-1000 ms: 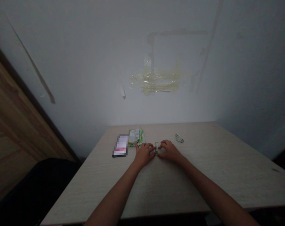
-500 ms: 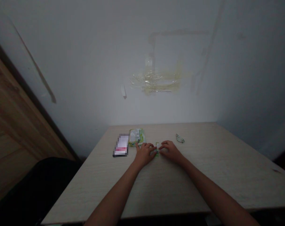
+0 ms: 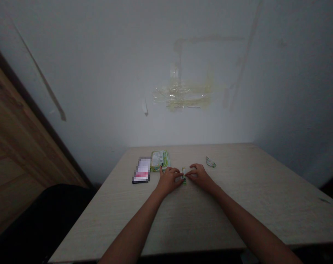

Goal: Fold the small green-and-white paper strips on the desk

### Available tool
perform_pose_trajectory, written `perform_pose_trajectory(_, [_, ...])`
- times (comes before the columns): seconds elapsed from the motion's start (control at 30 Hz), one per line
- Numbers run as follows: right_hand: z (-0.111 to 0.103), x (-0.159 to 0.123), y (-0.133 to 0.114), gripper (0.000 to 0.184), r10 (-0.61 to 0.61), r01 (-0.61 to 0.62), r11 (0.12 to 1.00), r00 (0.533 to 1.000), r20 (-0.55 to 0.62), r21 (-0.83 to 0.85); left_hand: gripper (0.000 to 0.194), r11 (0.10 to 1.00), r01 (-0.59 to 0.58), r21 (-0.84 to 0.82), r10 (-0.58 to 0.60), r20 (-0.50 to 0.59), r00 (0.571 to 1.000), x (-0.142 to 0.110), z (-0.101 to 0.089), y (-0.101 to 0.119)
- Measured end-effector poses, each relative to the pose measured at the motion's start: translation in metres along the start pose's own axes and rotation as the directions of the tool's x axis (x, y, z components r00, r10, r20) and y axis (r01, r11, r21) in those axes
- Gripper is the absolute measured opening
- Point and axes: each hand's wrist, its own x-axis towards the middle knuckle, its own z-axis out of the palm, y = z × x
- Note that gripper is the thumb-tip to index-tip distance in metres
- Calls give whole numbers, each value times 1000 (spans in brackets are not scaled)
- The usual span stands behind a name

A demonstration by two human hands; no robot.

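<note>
Right hand has slid inward since the earlier frame. Along the table's far edge sit a pixelated phone, a green packet, then the left hand, whose fingers and the right hand's pinch a small green strip narrowly, and a green scrap.

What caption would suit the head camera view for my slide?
Left hand and right hand meet at a narrow green-and-white strip on a pale table, beside a printed green packet.

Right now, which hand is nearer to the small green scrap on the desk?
Right hand: below and left of the scrap, not touching. Left hand: farther left, beyond the green strip.
</note>
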Motion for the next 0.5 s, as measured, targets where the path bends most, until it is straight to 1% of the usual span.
perform_pose_trajectory(0.23, [1, 8, -5, 18, 99, -98, 994, 995, 14, -51, 26, 1000, -6, -6, 6, -1, 1000, 1, 1, -3])
perform_pose_trajectory(0.5, [1, 16, -7, 25, 146, -134, 979, 987, 72, -155, 27, 1000, -5, -24, 5, 12, 1000, 2, 2, -5])
